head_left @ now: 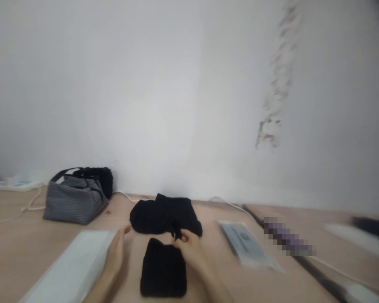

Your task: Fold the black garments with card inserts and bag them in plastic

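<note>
Two black cloth items lie in front of me. The farther black cloth point(162, 214) is spread near the wall, and a folded black cloth point(163, 269) sits closer, between my forearms. My right hand point(189, 246) pinches a small black end of the farther cloth, just above the folded one. My left hand point(116, 248) is raised left of the folded cloth, holding nothing, its fingers apart from the thumb as far as they show. Beside my left forearm lies a white flat packet point(72, 267).
A grey bag point(74, 200) with black handles stands at the back left, near a white power strip point(15, 184). A clear plastic packet point(246, 244) lies on the right, left of a dark table seam. White cables point(230, 204) run along the wall.
</note>
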A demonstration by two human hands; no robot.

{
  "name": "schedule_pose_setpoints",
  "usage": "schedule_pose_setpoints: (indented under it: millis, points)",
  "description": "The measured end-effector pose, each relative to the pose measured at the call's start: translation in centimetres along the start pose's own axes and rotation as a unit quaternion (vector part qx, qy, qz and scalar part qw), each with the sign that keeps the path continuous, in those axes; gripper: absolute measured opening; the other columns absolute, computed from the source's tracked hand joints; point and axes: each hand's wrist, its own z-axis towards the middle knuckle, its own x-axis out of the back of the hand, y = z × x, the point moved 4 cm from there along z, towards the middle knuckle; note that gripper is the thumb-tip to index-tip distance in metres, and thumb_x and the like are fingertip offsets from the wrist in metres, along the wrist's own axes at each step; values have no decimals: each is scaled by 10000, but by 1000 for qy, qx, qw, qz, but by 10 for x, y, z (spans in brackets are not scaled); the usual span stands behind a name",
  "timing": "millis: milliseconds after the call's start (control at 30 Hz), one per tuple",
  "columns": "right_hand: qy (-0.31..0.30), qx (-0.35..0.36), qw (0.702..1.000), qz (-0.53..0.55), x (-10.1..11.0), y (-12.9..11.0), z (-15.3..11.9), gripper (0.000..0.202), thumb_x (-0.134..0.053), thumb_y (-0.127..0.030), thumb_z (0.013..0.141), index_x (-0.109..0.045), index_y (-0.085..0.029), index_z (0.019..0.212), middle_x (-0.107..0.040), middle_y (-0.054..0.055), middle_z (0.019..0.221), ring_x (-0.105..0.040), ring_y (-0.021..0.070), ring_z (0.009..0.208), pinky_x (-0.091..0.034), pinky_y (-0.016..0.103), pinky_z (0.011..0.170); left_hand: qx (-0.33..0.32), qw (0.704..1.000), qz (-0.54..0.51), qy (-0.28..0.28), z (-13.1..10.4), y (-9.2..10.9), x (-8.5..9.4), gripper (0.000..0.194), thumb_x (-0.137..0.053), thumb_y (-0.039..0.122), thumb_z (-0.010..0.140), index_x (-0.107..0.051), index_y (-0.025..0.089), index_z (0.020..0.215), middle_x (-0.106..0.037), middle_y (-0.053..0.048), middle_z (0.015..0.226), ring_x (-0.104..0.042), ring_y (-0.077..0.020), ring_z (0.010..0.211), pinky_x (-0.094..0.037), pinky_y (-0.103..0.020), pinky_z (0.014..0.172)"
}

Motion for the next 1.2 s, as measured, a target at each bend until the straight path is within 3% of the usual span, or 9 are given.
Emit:
schedule_pose_setpoints:
  millis: [167, 333, 433, 533, 700, 833, 933, 1100, 1200]
  points:
    - [-2, 30, 993, -111, -54, 4, 1, 248, -524, -106, 618, -625, -145, 841, -618, 19, 644, -572, 177, 620, -428, 263, 583, -10, 1000, 17, 20, 6, -5, 10, 482, -281, 501, 838, -583, 180, 1035, -606, -101, 1125, -496, -278, 1127, -321, -477, 989]
    - [-50, 43, 979, -191, -82, 11, -23, 443, -621, -211, 643, -591, -127, 1077, -625, 111, 920, -566, 260, 903, -426, 346, 805, -29, 999, 35, 24, 8, -5, 13, 470, -302, 475, 827, -574, 160, 1044, -601, -117, 1123, -510, -284, 1104, -340, -491, 970]
    - [-97, 108, 949, -281, -90, 10, -41, 533, -622, -309, 683, -547, -97, 1166, -540, 182, 1132, -482, 317, 1076, -366, 405, 914, -44, 998, 47, 21, 7, -2, 14, 463, -288, 449, 841, -564, 156, 1070, -593, -115, 1136, -504, -276, 1109, -329, -492, 981]
    - [-123, 166, 898, -389, -91, 16, -49, 626, -668, -404, 642, -527, -174, 1207, -495, 190, 1213, -407, 404, 1134, -289, 549, 937, -74, 995, 60, 0, 3, 5, 9, 449, -290, 432, 861, -565, 166, 1097, -599, -96, 1137, -501, -252, 1115, -319, -464, 1003]
    - [-223, 204, 844, -444, -78, 32, -49, 503, -619, -340, 719, -515, -284, 1208, -526, 158, 1233, -419, 392, 1155, -246, 623, 935, -158, 975, 103, -115, -17, 26, -13, 312, -467, 397, 823, -634, 252, 1043, -603, -40, 1159, -470, -229, 1157, -327, -410, 1022]
    - [-294, 241, 839, -390, -42, 28, -51, 272, -493, -264, 824, -594, -299, 1074, -574, 89, 1198, -428, 291, 1183, -176, 594, 990, -252, 909, 202, -263, -42, 40, -33, 304, -448, 335, 862, -565, 337, 1143, -521, -2, 1279, -364, -212, 1253, -290, -433, 1048]
    - [-318, 247, 848, -345, -12, 25, -52, 227, -523, -272, 812, -602, -281, 1024, -583, 66, 1187, -420, 258, 1195, -190, 528, 1019, -273, 875, 213, -338, -57, 40, -39, 281, -492, 322, 850, -583, 348, 1114, -561, -5, 1238, -423, -207, 1214, -318, -420, 1034]
    - [-275, 265, 871, -308, 7, 31, -49, 220, -538, -131, 706, -599, -218, 898, -625, 63, 1037, -556, 188, 985, -419, 279, 850, -271, 875, 179, -358, -67, 38, -40, 249, -600, 360, 785, -631, 308, 1026, -637, -34, 1119, -552, -205, 1079, -435, -341, 934]
    - [-268, 263, 875, -306, 6, 40, -46, 273, -505, -90, 652, -579, -215, 883, -630, 52, 974, -577, 172, 892, -436, 245, 780, -316, 866, 193, -336, -69, 44, -47, 184, -531, 245, 812, -662, 277, 938, -692, -40, 952, -619, -188, 922, -483, -305, 824]
